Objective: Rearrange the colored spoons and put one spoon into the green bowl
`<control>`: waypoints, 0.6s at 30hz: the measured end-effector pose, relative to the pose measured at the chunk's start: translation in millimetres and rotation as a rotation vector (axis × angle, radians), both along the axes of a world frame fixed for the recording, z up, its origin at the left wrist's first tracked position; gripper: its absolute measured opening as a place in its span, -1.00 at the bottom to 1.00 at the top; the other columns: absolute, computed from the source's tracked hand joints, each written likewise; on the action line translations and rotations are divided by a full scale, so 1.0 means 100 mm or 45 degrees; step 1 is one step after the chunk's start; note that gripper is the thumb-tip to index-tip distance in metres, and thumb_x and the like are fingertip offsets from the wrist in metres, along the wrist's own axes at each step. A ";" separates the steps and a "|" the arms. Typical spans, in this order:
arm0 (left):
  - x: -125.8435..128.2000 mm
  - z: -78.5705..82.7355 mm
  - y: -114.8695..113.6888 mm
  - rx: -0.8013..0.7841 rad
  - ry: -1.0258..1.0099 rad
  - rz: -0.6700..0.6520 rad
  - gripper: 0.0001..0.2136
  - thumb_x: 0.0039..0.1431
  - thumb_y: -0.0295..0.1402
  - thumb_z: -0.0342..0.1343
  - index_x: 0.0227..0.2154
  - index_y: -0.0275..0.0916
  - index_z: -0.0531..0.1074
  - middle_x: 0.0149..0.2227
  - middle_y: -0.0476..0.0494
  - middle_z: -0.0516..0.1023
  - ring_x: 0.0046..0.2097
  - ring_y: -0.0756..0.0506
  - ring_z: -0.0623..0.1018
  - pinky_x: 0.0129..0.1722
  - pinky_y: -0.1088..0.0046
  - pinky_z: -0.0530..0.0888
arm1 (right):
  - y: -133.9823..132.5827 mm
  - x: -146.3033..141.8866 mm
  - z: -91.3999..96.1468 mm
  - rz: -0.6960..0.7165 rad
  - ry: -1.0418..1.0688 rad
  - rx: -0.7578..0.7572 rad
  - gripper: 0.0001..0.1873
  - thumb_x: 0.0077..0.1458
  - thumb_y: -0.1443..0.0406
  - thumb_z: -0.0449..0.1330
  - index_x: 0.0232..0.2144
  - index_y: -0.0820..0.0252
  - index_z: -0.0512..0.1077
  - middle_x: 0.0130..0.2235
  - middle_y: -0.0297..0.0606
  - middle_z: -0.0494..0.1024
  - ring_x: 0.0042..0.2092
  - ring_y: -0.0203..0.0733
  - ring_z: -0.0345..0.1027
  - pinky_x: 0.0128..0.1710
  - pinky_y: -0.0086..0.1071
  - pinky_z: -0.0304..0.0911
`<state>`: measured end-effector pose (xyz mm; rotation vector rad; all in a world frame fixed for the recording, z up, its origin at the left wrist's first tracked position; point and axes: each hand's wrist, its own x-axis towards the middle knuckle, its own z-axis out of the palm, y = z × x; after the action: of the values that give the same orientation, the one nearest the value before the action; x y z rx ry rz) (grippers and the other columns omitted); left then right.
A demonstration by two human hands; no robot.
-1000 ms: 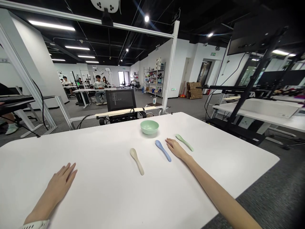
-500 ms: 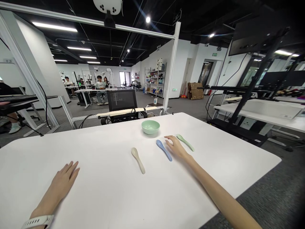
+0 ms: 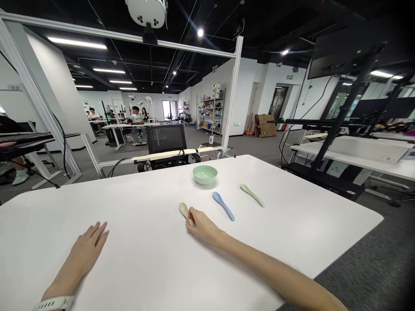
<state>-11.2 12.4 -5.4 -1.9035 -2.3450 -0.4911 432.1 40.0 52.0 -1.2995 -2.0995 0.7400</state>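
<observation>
From the head camera, we see our right hand [image 3: 202,226] over the handle of a cream plastic spoon [image 3: 183,211], its fingers curled down across it; we cannot tell whether the grip has closed on the spoon. The spoon's bowl pokes out beyond the fingertips, on the white tabletop [image 3: 292,242]. Our left hand [image 3: 86,250], wearing a white watch band [image 3: 53,303], lies flat with its grip open, touching nothing but the tabletop. Farther along sit a mint-green bowl [image 3: 205,175], a blue spoon [image 3: 223,206] and a green spoon [image 3: 252,195], well apart from both hands.
</observation>
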 end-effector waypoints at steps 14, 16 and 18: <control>0.04 0.01 -0.02 -0.082 -0.009 0.016 -0.26 0.28 -0.02 -0.32 0.34 -0.36 0.36 0.43 -0.36 0.33 0.46 -0.37 0.29 0.40 -0.05 0.29 | 1.45 0.74 0.85 -0.413 -0.416 0.311 -0.75 0.22 0.35 0.16 -0.28 0.22 0.67 -0.32 -0.13 0.68 -0.25 -0.12 0.48 -0.28 -0.40 0.22; 0.04 0.01 -0.02 -0.082 -0.004 0.013 -0.26 0.29 -0.03 -0.31 0.34 -0.37 0.36 0.43 -0.37 0.33 0.46 -0.38 0.29 0.40 -0.06 0.29 | 1.59 0.76 0.89 -0.432 -0.543 0.272 -0.74 0.25 0.34 0.17 -0.33 0.23 0.68 -0.32 -0.07 0.69 -0.24 -0.08 0.52 -0.28 -0.38 0.22; 0.04 0.00 -0.02 -0.059 0.007 0.006 -0.28 0.29 -0.04 -0.28 0.33 -0.36 0.38 0.42 -0.37 0.35 0.45 -0.38 0.31 0.39 -0.07 0.30 | 1.70 0.75 0.89 -0.444 -0.607 0.247 -0.71 0.27 0.31 0.19 -0.39 0.26 0.69 -0.35 0.01 0.68 -0.25 -0.02 0.56 -0.28 -0.34 0.23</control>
<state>-7.1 10.0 -5.6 -1.9159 -2.3772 -0.4343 507.0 209.6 140.8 -1.7946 -2.1345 0.0755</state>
